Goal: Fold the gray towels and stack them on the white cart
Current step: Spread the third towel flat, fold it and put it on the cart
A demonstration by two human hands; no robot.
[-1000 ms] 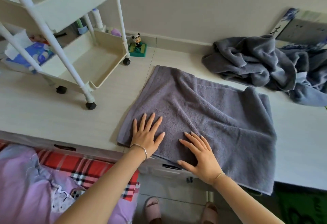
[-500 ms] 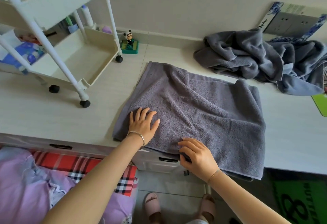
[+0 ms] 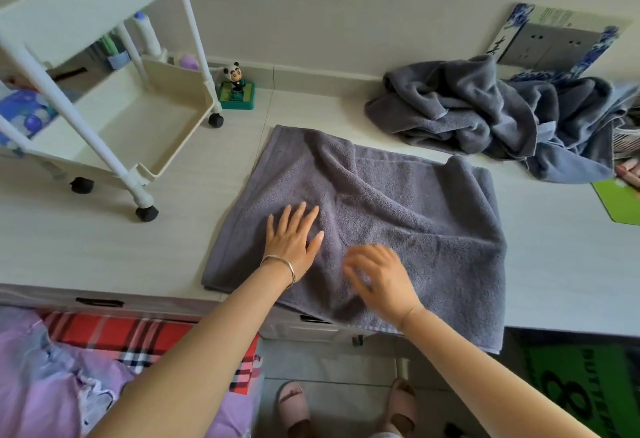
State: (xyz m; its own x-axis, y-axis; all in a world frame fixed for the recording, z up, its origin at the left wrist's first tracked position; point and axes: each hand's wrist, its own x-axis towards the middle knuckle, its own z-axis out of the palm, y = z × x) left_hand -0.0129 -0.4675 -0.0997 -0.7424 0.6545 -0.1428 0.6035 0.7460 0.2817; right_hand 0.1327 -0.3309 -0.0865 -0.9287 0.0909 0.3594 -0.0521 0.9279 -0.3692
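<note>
**Soft terry under a flat palm**

From my seat I see the gray towel [image 3: 398, 216] lying spread on the pale desk top [image 3: 104, 247]. Its near edge hangs over the front lip and loose ridges run across its middle. It looks like thick terry, so I judge it limp, light enough for one hand, grippy rather than slick, and in no way fragile. It will sag and crease wherever it is not supported. I would take it by two corners or along a hemmed edge, never by the middle, so that the fold falls straight.

The left hand [image 3: 292, 242] lies palm down on the towel's near-left part, fingers straight and a little fanned, pressing and gripping nothing. The right hand [image 3: 377, 276] is just beside it over the near edge. Its fingers are smeared by blur, so I cannot tell whether they pinch the cloth or lie flat. Both forearms reach forward from below.

The white cart [image 3: 114, 126] stands to the left on the same top, near the towel but not touching it. A heap of gray towels [image 3: 485, 115] waits unfolded at the back right.
</note>
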